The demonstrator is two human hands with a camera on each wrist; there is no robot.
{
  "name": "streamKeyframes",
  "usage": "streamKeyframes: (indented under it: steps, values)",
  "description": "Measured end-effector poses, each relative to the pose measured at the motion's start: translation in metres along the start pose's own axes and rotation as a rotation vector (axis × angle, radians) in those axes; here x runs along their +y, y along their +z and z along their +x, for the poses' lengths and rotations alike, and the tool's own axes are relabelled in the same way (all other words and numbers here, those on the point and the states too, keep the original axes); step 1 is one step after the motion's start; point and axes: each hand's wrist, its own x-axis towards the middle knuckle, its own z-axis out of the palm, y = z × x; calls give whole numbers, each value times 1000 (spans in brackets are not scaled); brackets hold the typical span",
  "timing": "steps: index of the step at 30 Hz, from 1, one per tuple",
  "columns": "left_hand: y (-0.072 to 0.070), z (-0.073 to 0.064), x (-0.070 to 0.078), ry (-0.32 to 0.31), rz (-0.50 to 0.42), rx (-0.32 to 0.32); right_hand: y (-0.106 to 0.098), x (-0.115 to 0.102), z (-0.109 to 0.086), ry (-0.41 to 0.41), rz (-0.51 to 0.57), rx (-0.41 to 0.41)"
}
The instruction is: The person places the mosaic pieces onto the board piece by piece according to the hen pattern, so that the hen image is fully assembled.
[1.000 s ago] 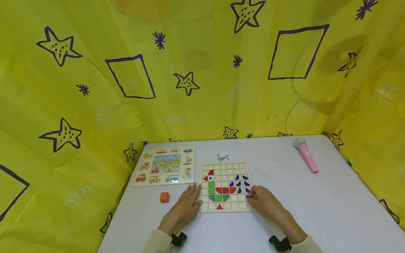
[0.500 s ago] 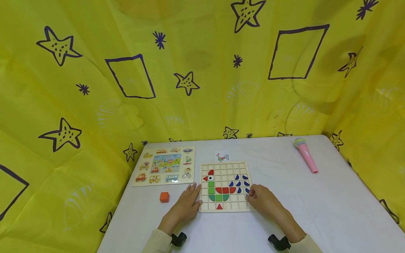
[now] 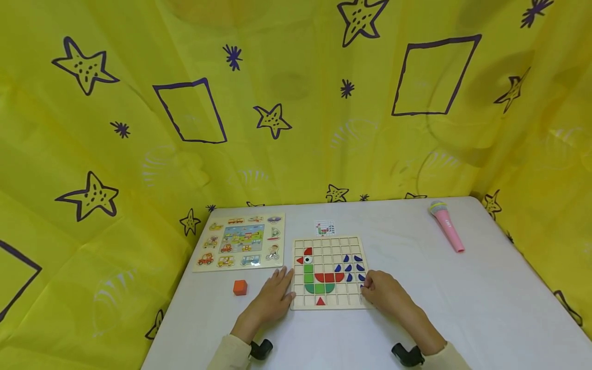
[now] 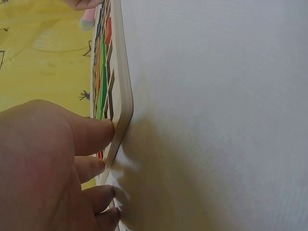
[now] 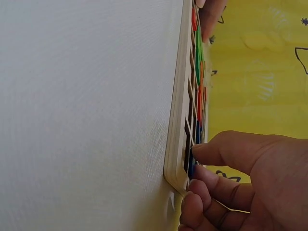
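A wooden grid board [image 3: 330, 308] lies on the white table, with red, green and blue pieces set in its cells as a bird shape. My right hand [image 3: 386, 293] is at the board's right edge, thumb and forefinger pinching a blue half-round puzzle piece [image 5: 190, 168] down at a cell. The fingers mostly cover this piece in the head view. Several more blue pieces [image 3: 349, 268] sit just beyond it. On the opposite side, my left hand [image 3: 273, 298] rests with relaxed fingers along the board's left edge; its thumb touches the wooden rim [image 4: 126, 96].
Behind the board lies a small card [image 3: 325, 227] printed with a similar bird. A vehicle picture puzzle [image 3: 215, 264] is at the back left, with an orange cube [image 3: 240, 288] in front of it. A pink toy microphone [image 3: 447, 226] lies at the back right.
The right fingers have shifted slightly over the blue piece, which shows less in the head view than a second ago. The left hand and the board stay in place.
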Motion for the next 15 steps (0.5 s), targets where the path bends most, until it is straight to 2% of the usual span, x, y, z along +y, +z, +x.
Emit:
streamKeyframes:
  steps: [15]
  values:
    - [1, 0, 1, -1, 0, -5, -10, 6, -4, 21, 25, -28]
